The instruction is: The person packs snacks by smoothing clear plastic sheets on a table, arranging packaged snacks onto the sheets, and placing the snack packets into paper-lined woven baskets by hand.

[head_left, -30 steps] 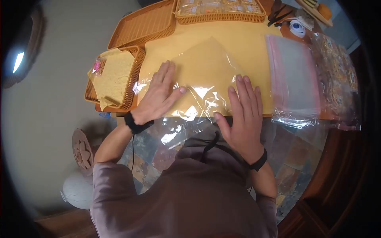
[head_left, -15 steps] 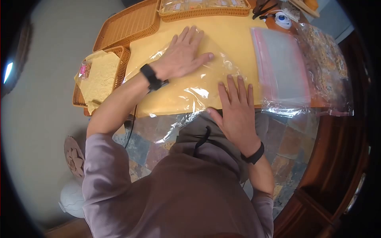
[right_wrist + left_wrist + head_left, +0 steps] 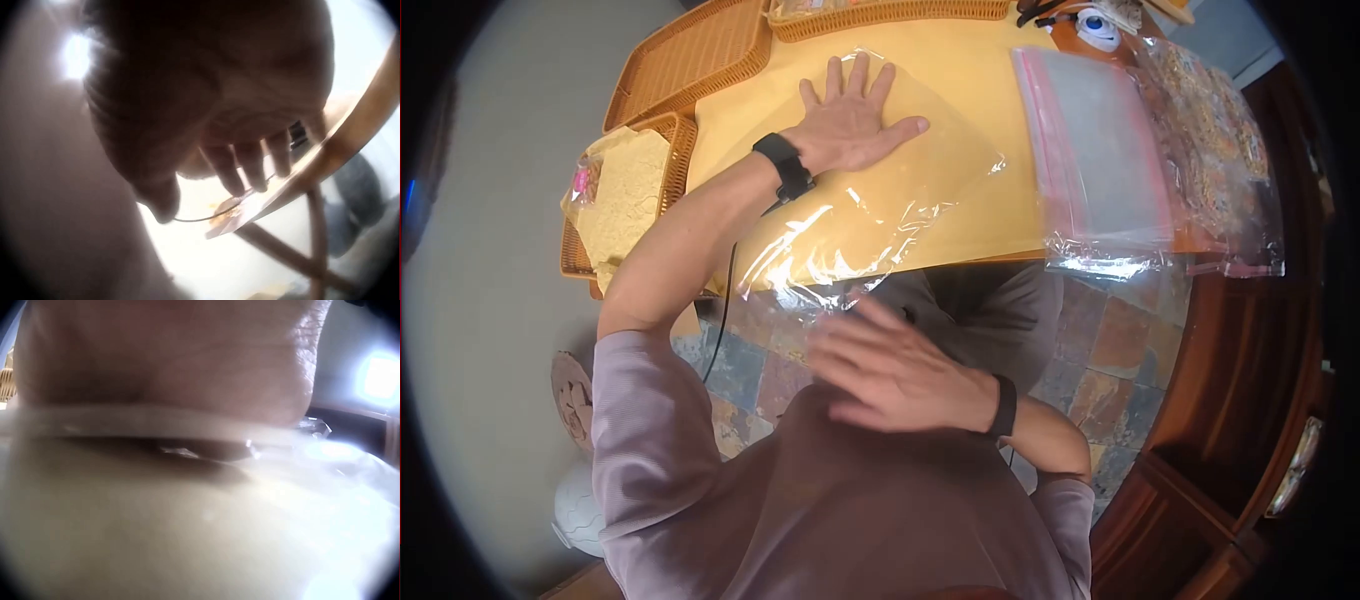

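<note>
Lying under spread fingers [image 3: 859, 78] of the left hand [image 3: 847, 128], clear plastic sheet [image 3: 930, 175], near the right hand [image 3: 895, 375], fingers open.

A clear plastic sheet [image 3: 870, 222] is lying under the left hand [image 3: 848, 130]. Bodyward of that hand, its creased end is glinting.

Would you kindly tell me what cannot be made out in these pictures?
- Right hand: head view, motion blur hides whether its fingers touch the clear film.
- Film under the left hand: head view, the hand covers it; left wrist view, blurred.
- Upper basket: head view, the picture's top edge cuts it off.
- Contents of the patterned bag: head view, too small and blurred.
</note>
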A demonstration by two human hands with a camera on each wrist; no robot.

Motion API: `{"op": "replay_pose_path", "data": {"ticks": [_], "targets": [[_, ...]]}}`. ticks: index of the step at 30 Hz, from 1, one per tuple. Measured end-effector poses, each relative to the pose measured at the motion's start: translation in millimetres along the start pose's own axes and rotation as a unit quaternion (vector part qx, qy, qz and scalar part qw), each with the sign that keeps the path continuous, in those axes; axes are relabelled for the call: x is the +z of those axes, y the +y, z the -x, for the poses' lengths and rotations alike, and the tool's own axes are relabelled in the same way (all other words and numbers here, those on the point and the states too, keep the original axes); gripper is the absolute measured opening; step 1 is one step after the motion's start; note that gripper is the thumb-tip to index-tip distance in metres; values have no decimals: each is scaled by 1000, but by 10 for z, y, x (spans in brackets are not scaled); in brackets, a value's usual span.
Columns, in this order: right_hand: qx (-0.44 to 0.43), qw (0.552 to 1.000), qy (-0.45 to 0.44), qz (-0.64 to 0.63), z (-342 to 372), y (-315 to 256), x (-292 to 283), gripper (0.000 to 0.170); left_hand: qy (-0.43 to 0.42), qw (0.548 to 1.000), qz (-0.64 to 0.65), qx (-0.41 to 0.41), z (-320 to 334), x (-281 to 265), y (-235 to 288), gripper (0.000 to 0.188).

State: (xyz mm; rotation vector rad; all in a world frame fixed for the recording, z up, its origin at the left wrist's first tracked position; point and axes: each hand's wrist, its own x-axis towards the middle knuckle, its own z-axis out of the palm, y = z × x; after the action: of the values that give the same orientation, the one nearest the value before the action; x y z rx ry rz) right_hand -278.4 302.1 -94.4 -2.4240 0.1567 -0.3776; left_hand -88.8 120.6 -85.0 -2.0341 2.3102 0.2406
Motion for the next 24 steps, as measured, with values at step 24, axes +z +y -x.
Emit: {"op": "replay_pose_path", "data": {"ticks": [24], "targets": [[308, 853, 246, 343, 240, 640, -488, 100, -56, 996, -71, -16, -251, -351, -28, 133]]}}
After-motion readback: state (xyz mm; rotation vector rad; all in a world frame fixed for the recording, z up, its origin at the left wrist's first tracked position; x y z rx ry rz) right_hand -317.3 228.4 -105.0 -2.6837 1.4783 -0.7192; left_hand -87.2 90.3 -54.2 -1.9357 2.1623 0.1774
